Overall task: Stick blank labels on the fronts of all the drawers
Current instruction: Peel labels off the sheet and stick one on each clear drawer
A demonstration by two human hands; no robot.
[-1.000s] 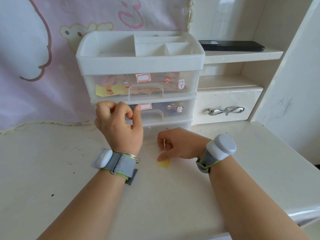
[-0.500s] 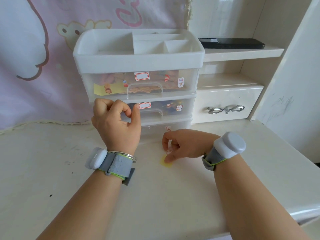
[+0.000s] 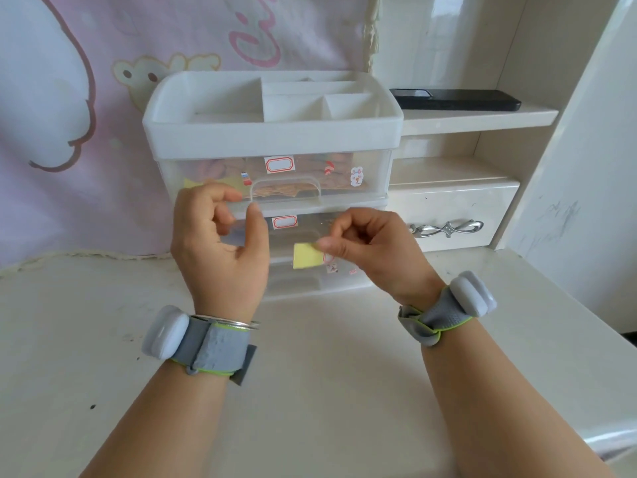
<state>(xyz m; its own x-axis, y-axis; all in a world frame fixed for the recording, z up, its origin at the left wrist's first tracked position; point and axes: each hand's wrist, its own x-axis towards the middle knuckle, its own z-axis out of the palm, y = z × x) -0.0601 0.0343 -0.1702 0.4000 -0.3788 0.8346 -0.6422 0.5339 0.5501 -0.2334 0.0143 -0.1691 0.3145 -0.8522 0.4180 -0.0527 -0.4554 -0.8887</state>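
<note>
The left hand (image 3: 220, 250) hangs in front of the left part of the drawer unit (image 3: 272, 132), thumb and forefinger drawn close in a narrow pinch; whether a peeled label sits between them cannot be told, as nothing shows there. A second ago it hung a little lower, in the same curled pose, so it has barely moved. Just right of it, the top drawer (image 3: 275, 177) already carries a red-bordered blank label (image 3: 279, 164) above its handle, and the middle drawer (image 3: 324, 225) carries another (image 3: 284, 222). The bottom drawer (image 3: 310, 277) shows only small stickers near its right side and no such label, so by my reading it is the one left to do. The real change is on the right: the right hand (image 3: 372, 250), which was pressed low on the desk (image 3: 327, 374) over a yellow sheet (image 3: 306, 256), has lifted that sheet and now pinches its right edge, holding it up before the bottom drawer. That suggests the next label is being peeled from the sheet, with the left hand poised to take it.
</note>
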